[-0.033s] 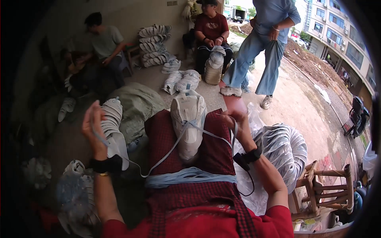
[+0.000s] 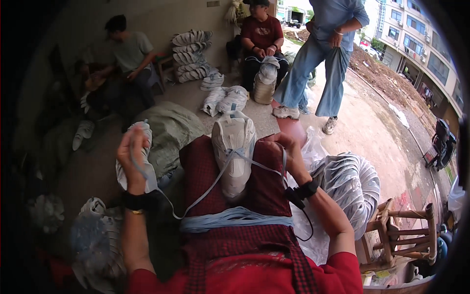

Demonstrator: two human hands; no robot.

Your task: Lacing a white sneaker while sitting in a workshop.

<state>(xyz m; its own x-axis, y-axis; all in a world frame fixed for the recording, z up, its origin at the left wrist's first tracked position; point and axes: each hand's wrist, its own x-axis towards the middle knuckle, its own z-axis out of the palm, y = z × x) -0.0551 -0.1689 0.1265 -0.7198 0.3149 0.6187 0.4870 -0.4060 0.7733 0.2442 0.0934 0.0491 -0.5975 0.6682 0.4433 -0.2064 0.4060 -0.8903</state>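
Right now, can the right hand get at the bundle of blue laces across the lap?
Probably yes: nothing visible covers the near side of the bundle of blue laces. But the right hand appears to hold a lace, which might hamper it.

Standing person [image 2: 320,63], head cut off by top edge; left hand [image 2: 130,161] partly blurred.

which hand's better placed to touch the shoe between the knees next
Probably the right hand: it is nearer that shoe, while the left hand is held farther out to the side.
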